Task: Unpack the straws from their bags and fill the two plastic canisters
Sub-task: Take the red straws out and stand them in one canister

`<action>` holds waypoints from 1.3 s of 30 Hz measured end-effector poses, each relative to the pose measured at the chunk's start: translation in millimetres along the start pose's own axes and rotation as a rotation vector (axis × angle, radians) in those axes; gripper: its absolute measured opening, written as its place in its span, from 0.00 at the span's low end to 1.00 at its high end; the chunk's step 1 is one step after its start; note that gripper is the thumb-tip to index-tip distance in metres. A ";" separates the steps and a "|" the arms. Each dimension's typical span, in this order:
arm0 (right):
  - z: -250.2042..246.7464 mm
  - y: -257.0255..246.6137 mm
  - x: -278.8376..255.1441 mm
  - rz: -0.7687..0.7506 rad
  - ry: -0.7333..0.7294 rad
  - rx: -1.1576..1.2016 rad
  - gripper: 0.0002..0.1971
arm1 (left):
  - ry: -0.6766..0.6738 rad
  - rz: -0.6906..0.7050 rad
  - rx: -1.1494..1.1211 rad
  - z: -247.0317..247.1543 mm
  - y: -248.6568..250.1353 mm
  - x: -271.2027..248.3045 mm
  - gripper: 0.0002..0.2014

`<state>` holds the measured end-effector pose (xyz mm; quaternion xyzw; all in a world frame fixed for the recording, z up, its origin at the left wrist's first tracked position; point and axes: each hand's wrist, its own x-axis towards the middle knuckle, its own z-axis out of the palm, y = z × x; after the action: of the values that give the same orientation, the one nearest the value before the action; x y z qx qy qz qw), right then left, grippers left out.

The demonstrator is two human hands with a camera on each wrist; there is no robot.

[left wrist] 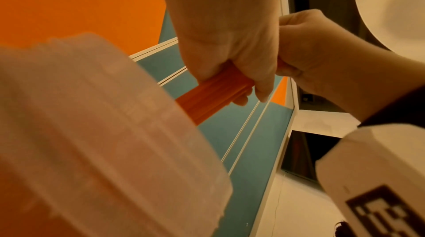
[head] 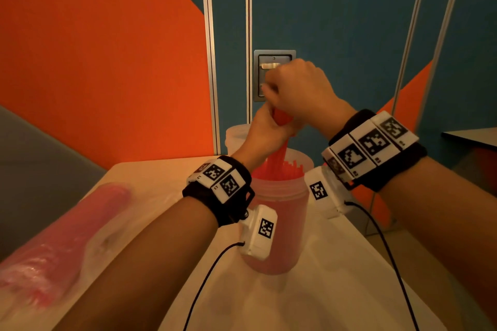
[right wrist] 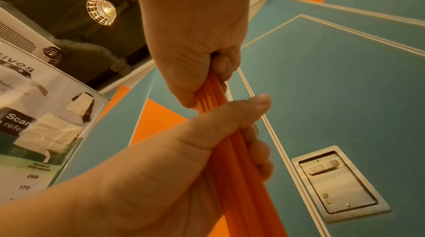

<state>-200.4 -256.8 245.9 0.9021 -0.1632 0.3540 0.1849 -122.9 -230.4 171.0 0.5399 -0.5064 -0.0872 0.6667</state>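
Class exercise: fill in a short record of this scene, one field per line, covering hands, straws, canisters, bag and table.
Left hand: grips the straw bundle low down
Right hand: grips the same bundle above the left
Near canister: upright, holds red straws, bundle's lower end inside
Far canister: behind, contents unclear
Bag of straws: lying on the table's left, still filled
Table: light surface

Orange-red straws [head: 279, 166] fill a frosted, translucent canister [head: 277, 223], which takes a pink-orange tint from them; a second pale, cloudy canister [head: 236, 134] stands behind. A clear bag [head: 53, 244] shows pink straws on the cream table [head: 336, 290]. Black wristbands [head: 228, 196] carry white blocks printed with black-and-white square codes, against an orange and teal wall [head: 107, 48].
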 end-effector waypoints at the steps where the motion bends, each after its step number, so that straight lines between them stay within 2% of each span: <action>1: -1.3 -1.3 1.5 -0.012 0.027 0.000 0.15 | 0.013 0.019 0.021 -1.8 1.0 2.5 0.15; 4: 5.6 -5.0 -0.6 -0.036 0.035 0.011 0.14 | 0.008 0.032 0.107 -5.0 -6.4 2.9 0.10; 7: 27.0 -4.5 -8.5 -0.039 -0.059 0.031 0.12 | -0.123 -0.045 0.130 -8.0 -23.4 -7.0 0.06; 9: 45.3 2.2 -11.1 0.009 -0.129 0.095 0.14 | -0.242 -0.145 0.143 -11.0 -28.6 -11.4 0.07; 11: 61.2 10.8 -13.1 0.085 -0.188 0.173 0.20 | -0.333 -0.213 0.166 -13.6 -27.3 -11.6 0.13; 13: 73.3 15.3 -15.7 0.128 -0.268 0.219 0.20 | -0.348 -0.271 0.168 -16.5 -25.0 -10.6 0.21; 16: 84.4 17.0 -23.2 0.101 -0.404 0.234 0.18 | -0.332 -0.344 0.248 -20.8 -27.5 -10.3 0.18; 18: 85.3 12.8 -31.3 0.055 -0.560 0.235 0.18 | -0.288 -0.384 0.353 -23.9 -32.1 -10.1 0.18; 19: 85.9 9.3 -36.6 0.041 -0.648 0.270 0.18 | -0.223 -0.403 0.350 -25.4 -34.5 -9.0 0.20; 21: 95.0 4.3 -45.4 -0.006 -0.841 0.297 0.19 | -0.035 -0.407 0.265 -27.7 -36.9 -6.1 0.21; 23: 113.0 4.2 -47.1 -0.011 -0.952 0.233 0.22 | 0.142 -0.328 0.262 -31.3 -37.1 -4.5 0.19; 25: 116.9 2.8 -44.6 0.026 -0.891 0.379 0.24 | 0.234 -0.245 0.385 -37.5 -39.2 -5.3 0.16; 27: 110.2 4.7 -38.9 0.116 -0.653 0.651 0.22 | 0.239 -0.238 0.616 -46.5 -38.3 -8.4 0.14; 28: 109.2 9.1 -36.4 0.191 -0.504 0.727 0.20 | 0.193 -0.287 0.733 -50.9 -36.4 -10.9 0.16; 30: 106.6 19.6 -35.0 0.363 -0.309 0.602 0.18 | 0.060 -0.481 0.799 -60.6 -38.9 -14.6 0.14; 31: 104.3 23.4 -37.6 0.434 -0.348 0.430 0.17 | 0.002 -0.589 0.743 -64.1 -40.8 -17.1 0.10; 33: 108.0 25.5 -43.5 0.473 -0.590 0.186 0.18 | -0.009 -0.696 0.587 -70.1 -48.2 -21.9 0.08; 34: 111.9 26.0 -46.8 0.461 -0.676 0.161 0.16 | 0.027 -0.675 0.540 -71.5 -52.5 -23.0 0.09; 35: 112.7 24.7 -49.6 0.462 -0.694 0.177 0.14 | 0.081 -0.620 0.533 -72.1 -54.4 -23.0 0.09; 39: 103.8 26.2 -51.5 0.475 -0.395 0.249 0.13 | 0.211 -0.301 0.715 -72.3 -36.7 -29.1 0.13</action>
<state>-187.3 -318.0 144.9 0.9058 -0.3571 0.2226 -0.0498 -65.2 -180.1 131.4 0.8121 -0.3488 0.0536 0.4647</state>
